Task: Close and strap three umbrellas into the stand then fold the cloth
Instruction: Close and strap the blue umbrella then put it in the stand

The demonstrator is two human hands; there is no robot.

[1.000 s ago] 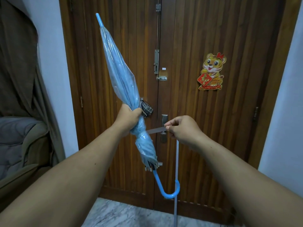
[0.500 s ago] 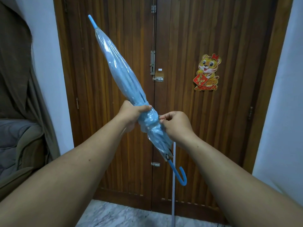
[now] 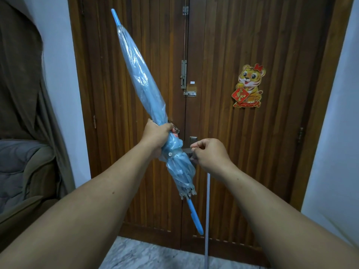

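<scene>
We hold a closed, clear blue umbrella slantwise in front of a dark wooden double door, its blue tip up and to the left, its blue handle down near the bottom of the door. Our left hand grips the gathered canopy around its middle, fingers curled tight about the bunched plastic. Our right hand is just beside the umbrella, thumb and forefinger pinching the free end of the clear strap, which runs taut from the canopy to our fingers; the other fingers are curled in. A small snap button shows on the canopy below the left hand. A tiger sticker is on the right door leaf, and a grey cushioned chair stands at the left by a brown curtain. The floor is pale marble.
</scene>
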